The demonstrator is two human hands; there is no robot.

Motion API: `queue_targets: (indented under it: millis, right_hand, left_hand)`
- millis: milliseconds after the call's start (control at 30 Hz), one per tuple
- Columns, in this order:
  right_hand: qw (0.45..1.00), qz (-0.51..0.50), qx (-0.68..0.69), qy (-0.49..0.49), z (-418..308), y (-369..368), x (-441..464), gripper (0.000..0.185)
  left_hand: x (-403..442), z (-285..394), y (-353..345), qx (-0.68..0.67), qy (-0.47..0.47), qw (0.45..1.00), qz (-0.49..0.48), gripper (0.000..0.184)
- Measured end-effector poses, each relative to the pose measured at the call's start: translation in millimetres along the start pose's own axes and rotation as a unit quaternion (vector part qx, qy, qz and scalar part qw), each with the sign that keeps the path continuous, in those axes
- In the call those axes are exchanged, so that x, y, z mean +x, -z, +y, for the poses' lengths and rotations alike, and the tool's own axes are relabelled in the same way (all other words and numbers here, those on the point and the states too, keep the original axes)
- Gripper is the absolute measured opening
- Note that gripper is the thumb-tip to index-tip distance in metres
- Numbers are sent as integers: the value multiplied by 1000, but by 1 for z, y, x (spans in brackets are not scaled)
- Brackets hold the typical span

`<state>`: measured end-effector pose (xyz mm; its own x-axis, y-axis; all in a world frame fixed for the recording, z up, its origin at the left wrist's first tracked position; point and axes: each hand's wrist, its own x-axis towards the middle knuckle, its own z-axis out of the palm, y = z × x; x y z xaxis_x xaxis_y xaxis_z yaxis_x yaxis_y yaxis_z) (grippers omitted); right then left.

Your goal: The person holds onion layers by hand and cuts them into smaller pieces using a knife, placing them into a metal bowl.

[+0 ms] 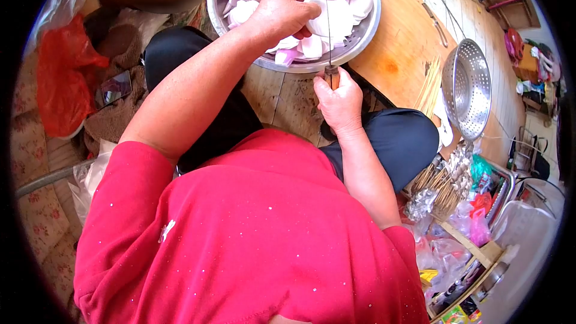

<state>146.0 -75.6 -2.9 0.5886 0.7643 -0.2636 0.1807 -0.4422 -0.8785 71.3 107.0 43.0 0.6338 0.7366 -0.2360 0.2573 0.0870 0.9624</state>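
At far left, a red plastic bag (63, 78) lies on crumpled brown cloth, with floral fabric (36, 216) below it. Next, the left hand (282, 11) reaches over a metal basin (376, 9) heaped with purple and white onion pieces, thumb and fingers pinching a white onion piece (329, 21) above the heap. A thin metal tool (331, 75) rises upright from the right hand (341, 102), which is wrapped round its wooden handle; whether the metal pierces the piece or only passes before it, I cannot tell. The step in hand seems to be bringing metal and onion together; the next move calls for a steady pinch and fingertips clear of the point. Plank flooring (285, 93) shows below the basin. Farther right come a wooden board (390, 42), a perforated colander (467, 90), bundled sticks (441, 183) and plastic bags amid household clutter.
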Motion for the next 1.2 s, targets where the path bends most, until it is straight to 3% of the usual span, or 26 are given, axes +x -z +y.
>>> queue_targets:
  millis: [433,600,733,833,967,1200]
  right_hand:
    - [999,-41,29,-22,-6,0,5,27]
    - [981,-108,67,-145,-13,4,21,25]
    - [982,-99,95,-130,-15,1,25,27]
    - [984,-46,119,-127,-14,2,20,28]
    - [989,-51,130,-48,-20,2,1,21]
    - [991,-76,109,-35,-15,-3,-4,19]
  left_hand:
    - [-5,2,-2,14,20,1000,-3,38]
    - [-3,-3,-3,-3,59,998,-26,31]
    - [-8,-1,-5,7,69,997,-30,28]
    - [-2,-11,-2,-50,13,998,20,30]
    - [3,-17,0,-31,7,999,39,31]
    - [0,-15,-2,-55,21,998,35,31]
